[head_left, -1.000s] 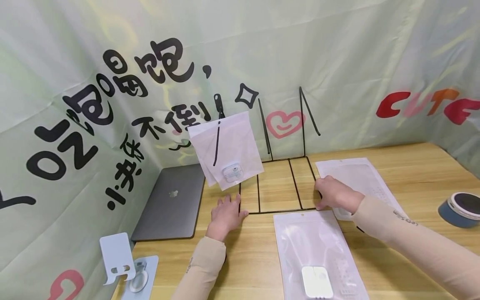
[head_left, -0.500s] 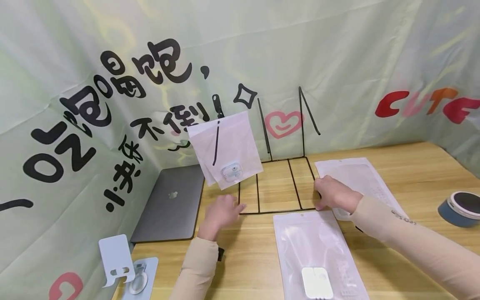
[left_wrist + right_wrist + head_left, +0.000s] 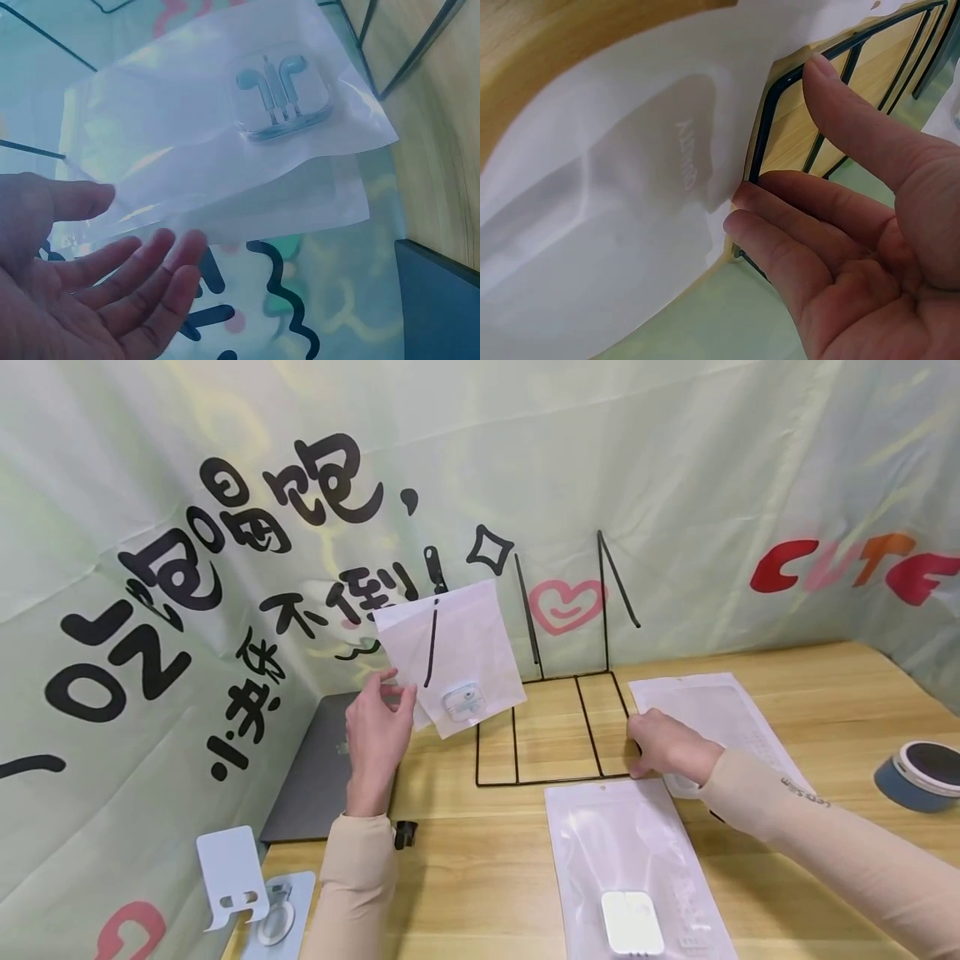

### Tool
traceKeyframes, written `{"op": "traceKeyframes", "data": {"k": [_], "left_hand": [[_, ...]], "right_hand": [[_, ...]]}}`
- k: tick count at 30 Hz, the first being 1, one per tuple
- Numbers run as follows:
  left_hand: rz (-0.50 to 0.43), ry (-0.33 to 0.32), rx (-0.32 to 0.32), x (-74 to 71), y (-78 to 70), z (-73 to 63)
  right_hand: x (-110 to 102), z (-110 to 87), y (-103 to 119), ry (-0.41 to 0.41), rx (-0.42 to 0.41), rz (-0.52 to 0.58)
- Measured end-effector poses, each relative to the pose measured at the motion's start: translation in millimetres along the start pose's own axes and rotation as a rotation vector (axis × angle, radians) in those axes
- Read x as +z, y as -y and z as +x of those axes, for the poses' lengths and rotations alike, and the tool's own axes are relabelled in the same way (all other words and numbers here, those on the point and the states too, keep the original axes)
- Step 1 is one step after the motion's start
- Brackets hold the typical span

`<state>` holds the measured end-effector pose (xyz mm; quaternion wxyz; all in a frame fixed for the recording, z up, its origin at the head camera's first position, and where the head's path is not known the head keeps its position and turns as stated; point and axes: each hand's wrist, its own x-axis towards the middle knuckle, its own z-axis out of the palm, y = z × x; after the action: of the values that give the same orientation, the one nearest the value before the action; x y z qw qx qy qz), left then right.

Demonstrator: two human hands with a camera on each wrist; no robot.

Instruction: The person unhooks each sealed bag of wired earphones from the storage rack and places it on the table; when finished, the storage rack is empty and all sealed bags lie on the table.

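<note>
A black wire rack (image 3: 555,780) lies on the wooden table with its prongs rising at the back. My right hand (image 3: 667,745) holds its front right corner, thumb on the wire (image 3: 763,131). White plastic bags hang at the rack's left; the front bag (image 3: 465,639) contains boxed wired earphones (image 3: 277,90), and another bag (image 3: 330,191) shows behind it. My left hand (image 3: 378,727) is raised beside the bags' left edge, thumb and fingers apart. A bag (image 3: 588,847) with a white square charger (image 3: 632,923) lies in front of the rack. Another white bag (image 3: 712,710) lies partly under my right arm.
A closed grey laptop (image 3: 307,785) lies at the left, partly behind my left hand. Near it are a white stand (image 3: 228,860) and a light-blue card with a white ring (image 3: 295,910). A blue round container (image 3: 918,781) stands at the far right. Printed fabric surrounds the table.
My left hand has left the rack's front left corner and moved up and left to the hanging bags' edge. My right hand stays at the rack's right corner.
</note>
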<state>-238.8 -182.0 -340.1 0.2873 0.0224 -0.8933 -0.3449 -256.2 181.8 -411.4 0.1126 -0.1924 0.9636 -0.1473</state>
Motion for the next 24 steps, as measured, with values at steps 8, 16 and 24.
{"op": "traceKeyframes", "data": {"k": [8, 16, 24], "left_hand": [[-0.073, -0.011, -0.036, 6.1, 6.2, 8.5], [-0.141, -0.002, -0.025, 14.6, 13.0, 13.1], [-0.182, -0.036, 0.022, 14.3, 15.1, 12.2]], "right_hand": [[0, -1.9, 1, 0.006, -0.004, -0.005], [1, -3.0, 0, -0.010, -0.010, 0.000], [1, -3.7, -1, -0.016, -0.017, -0.006]]}}
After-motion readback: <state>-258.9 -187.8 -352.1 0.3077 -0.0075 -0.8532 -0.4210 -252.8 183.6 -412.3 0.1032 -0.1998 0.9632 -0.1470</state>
